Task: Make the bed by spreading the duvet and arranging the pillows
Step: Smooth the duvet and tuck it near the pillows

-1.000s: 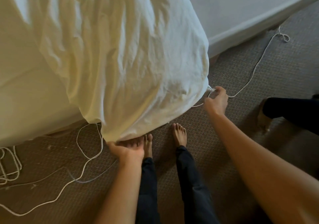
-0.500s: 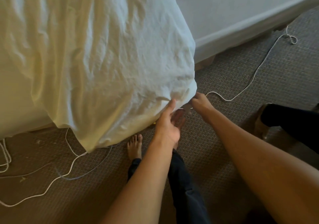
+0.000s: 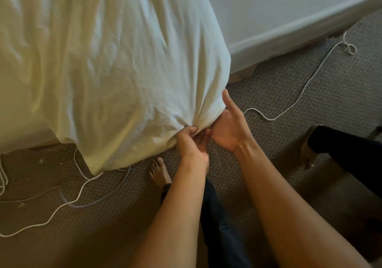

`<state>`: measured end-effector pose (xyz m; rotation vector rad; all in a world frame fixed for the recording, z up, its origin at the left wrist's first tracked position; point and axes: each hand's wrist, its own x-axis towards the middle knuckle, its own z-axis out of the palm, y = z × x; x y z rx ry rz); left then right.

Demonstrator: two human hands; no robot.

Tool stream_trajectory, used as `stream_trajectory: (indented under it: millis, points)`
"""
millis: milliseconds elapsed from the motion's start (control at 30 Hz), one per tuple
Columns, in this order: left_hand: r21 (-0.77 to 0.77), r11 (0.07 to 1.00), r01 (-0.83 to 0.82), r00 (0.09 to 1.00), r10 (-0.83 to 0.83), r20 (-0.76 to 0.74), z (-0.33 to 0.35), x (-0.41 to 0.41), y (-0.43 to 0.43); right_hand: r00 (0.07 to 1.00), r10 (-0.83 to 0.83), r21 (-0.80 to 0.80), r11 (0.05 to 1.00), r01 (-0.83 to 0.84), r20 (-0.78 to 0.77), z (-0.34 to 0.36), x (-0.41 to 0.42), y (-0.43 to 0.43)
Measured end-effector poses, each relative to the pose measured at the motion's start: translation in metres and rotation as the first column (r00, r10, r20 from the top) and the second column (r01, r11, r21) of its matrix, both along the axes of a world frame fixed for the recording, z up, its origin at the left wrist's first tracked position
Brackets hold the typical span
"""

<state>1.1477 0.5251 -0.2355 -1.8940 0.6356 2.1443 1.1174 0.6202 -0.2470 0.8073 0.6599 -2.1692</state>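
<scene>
White duvet (image 3: 107, 65) hangs off bed corner onto patterned carpet (image 3: 310, 164). Left hand (image 3: 191, 143) pinches its bunched corner. Right hand (image 3: 229, 129) alongside, thumb up, fingers hidden behind fabric, grip unclear. White cable (image 3: 269, 120) runs toward skirting (image 3: 289, 32).

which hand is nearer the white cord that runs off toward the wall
Right. The right hand lies just left of the white cord at its near loop, apart from it; the left hand is farther left, gripping the bunched duvet corner.

The duvet (image 3: 107, 71) is plain cream-white, creased and without print. The carpet (image 3: 310, 94) is grey-brown with a small repeating woven pattern, crossed by a white cord (image 3: 306, 86). The trousers (image 3: 219, 226) are dark navy, the wall (image 3: 279, 5) pale grey.
</scene>
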Motion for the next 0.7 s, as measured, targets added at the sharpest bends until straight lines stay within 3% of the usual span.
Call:
stream_trajectory:
  millis: [233,400,467,567,700]
  points:
    - [-0.004,0.996,0.089,0.995,-0.089,-0.042,0.001,0.02,-0.003,0.965,-0.231,0.156,0.965,0.211,0.124,-0.014,-0.013,-0.004]
    - [0.046,0.995,-0.094,0.986,0.099,-0.137,0.003,0.081,-0.086,0.926,-0.347,0.207,0.927,0.314,0.147,-0.021,-0.004,-0.009]
    - [0.068,0.985,-0.158,0.968,0.168,-0.188,-0.006,0.102,-0.123,0.939,-0.321,0.137,0.943,0.304,0.125,-0.021,0.007,-0.011]
    - [-0.013,0.997,-0.071,0.97,0.066,-0.234,-0.013,0.094,-0.155,0.981,-0.182,0.044,0.983,0.179,0.071,-0.014,0.021,-0.028]
    - [-0.032,0.986,-0.163,0.955,0.15,-0.255,-0.03,0.059,-0.176,0.98,-0.171,0.156,0.976,0.154,0.104,-0.011,0.015,-0.057]
